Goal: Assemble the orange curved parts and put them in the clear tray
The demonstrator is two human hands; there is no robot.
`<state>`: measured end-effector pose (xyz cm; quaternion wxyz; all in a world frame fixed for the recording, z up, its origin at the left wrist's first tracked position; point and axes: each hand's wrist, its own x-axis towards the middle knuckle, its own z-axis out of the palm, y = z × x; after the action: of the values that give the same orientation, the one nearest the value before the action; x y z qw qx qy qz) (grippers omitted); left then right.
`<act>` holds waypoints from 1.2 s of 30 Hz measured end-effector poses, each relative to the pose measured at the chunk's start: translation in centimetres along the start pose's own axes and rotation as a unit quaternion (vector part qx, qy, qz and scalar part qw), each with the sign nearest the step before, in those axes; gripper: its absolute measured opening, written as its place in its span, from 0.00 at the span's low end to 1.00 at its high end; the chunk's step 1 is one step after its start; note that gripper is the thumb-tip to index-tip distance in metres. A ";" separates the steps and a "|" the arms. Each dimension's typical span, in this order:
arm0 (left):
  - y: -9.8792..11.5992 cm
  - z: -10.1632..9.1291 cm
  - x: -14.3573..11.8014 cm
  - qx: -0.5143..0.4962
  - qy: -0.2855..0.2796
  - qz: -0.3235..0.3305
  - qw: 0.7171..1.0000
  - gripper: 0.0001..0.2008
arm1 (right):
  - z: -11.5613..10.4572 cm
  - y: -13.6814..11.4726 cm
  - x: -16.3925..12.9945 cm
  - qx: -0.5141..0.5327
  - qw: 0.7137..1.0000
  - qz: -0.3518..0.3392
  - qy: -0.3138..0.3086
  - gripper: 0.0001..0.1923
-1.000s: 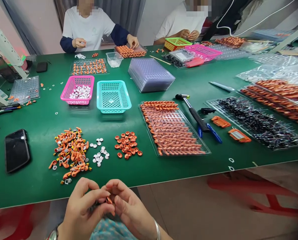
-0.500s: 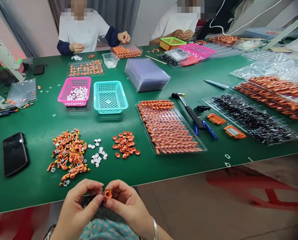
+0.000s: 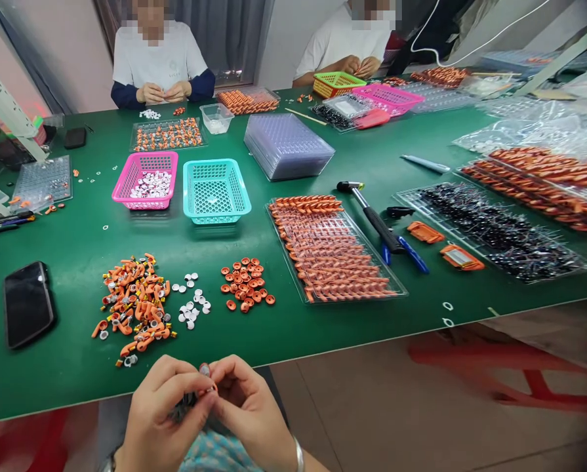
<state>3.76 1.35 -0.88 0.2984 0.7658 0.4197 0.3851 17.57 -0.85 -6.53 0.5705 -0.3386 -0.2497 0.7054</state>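
Note:
My left hand [image 3: 162, 410] and my right hand [image 3: 246, 410] meet just below the near edge of the green table [image 3: 77, 249], fingertips pinched together on a small orange part [image 3: 205, 375] with a pale round end. On the table just ahead lie a pile of orange parts [image 3: 133, 305], a scatter of white discs [image 3: 192, 305] and a cluster of orange rings [image 3: 244, 285]. A clear tray of orange parts in rows [image 3: 330, 249] lies to the right of them.
A black phone [image 3: 27, 303] lies at the left. A pink basket [image 3: 145, 178] and a teal basket [image 3: 216, 190] stand further back, with a hammer [image 3: 372, 213], stacked clear trays [image 3: 287, 144] and a tray of black parts [image 3: 494, 229]. Two people work at the far side.
My hands turned the small orange part between the fingertips; its orange cup showed half a second ago and now a pale end faces up. The far-left person drew both hands together.

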 end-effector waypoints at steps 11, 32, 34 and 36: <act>-0.3 -0.4 -0.6 -0.072 -0.021 -0.041 0.996 0.06 | 0.2 0.6 0.5 0.022 0.999 -0.042 0.020 0.15; -0.5 -0.6 -0.6 -0.035 -0.018 0.018 0.999 0.07 | -0.2 -0.9 0.1 -0.095 0.995 -0.021 -0.004 0.12; -0.7 -0.6 -0.7 -0.072 -0.006 -0.017 0.997 0.07 | -0.2 -1.0 -0.1 -0.115 0.993 -0.035 -0.020 0.10; -0.8 -0.6 -0.7 -0.098 0.002 -0.041 0.994 0.07 | -0.3 -0.9 -0.3 -0.136 0.989 -0.052 -0.028 0.07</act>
<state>2.64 1.20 -1.45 0.3867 0.7143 0.4114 0.4134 18.42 -0.97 -5.98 0.5480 -0.3792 -0.3763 0.6436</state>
